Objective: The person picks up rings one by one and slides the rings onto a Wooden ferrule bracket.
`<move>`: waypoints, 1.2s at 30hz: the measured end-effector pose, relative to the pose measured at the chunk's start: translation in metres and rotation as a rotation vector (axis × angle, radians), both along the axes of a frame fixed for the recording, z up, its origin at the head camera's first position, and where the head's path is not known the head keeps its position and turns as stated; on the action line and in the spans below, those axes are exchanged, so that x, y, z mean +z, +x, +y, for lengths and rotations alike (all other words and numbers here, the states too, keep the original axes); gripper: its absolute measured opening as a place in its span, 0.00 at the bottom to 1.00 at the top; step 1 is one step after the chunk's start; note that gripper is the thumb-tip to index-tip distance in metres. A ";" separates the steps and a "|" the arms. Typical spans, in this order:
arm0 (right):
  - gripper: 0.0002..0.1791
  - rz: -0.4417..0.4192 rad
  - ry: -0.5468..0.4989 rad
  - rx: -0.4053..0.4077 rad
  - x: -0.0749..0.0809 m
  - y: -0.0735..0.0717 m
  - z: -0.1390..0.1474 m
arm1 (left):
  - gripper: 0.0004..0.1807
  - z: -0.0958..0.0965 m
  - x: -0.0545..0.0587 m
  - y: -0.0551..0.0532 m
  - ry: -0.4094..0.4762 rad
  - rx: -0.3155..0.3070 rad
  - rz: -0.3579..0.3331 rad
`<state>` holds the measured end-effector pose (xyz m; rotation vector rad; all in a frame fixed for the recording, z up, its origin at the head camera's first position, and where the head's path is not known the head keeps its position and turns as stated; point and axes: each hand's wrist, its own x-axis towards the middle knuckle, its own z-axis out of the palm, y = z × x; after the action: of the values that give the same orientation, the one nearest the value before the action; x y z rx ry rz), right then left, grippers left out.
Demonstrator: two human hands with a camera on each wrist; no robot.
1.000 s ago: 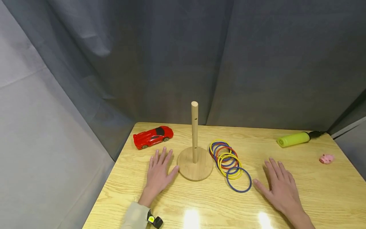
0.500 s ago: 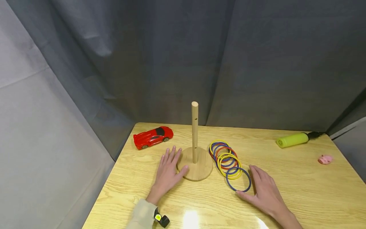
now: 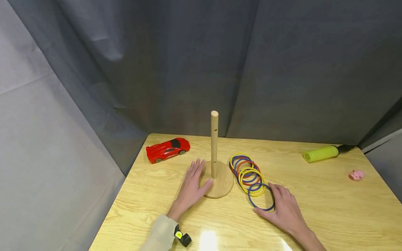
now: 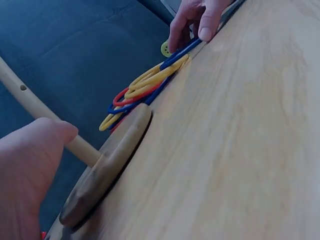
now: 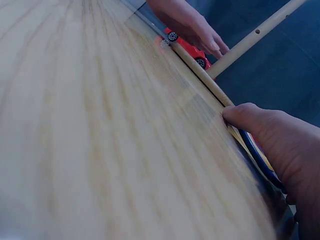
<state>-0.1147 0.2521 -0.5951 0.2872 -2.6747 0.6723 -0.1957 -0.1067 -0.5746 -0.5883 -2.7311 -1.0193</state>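
A wooden peg (image 3: 214, 146) stands upright on its round wooden base (image 3: 224, 183) on the table. My left hand (image 3: 190, 188) reaches over the base's left side, fingers extended and thumb near the peg's foot; whether it touches the base is unclear. Overlapping yellow, blue and red rings (image 3: 248, 172) lie right of the base. The nearest, a blue ring (image 3: 250, 200), lies between the parted thumb and fingers of my right hand (image 3: 284, 209). The thumb is at its near edge, the fingers at its right side. In the left wrist view the right hand (image 4: 197, 20) comes down at this ring.
A red toy car (image 3: 168, 150) sits at the back left of the wooden table (image 3: 141, 205). Toward the back right lie a lime-green cylinder with a black end (image 3: 321, 153) and a small pink pig (image 3: 356, 175). Grey curtains (image 3: 188, 69) hang behind the table.
My right hand has moved left from the bare tabletop to the front blue ring. My left hand has slid right, over the edge of the wooden base. The rings stay where they were.
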 end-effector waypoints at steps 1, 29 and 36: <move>0.62 0.004 -0.004 -0.002 0.000 -0.001 0.000 | 0.46 0.002 0.001 -0.002 0.028 -0.009 -0.011; 0.49 0.060 -0.071 0.059 0.031 -0.018 0.007 | 0.17 0.026 0.018 -0.021 0.805 -0.127 -0.116; 0.49 0.035 -0.070 0.102 0.068 -0.032 0.005 | 0.16 0.027 0.021 -0.024 0.834 -0.147 -0.123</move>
<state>-0.1468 0.2572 -0.5267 0.4145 -2.6113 0.7831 -0.2194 -0.0793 -0.5539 -0.5697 -2.0540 -2.0931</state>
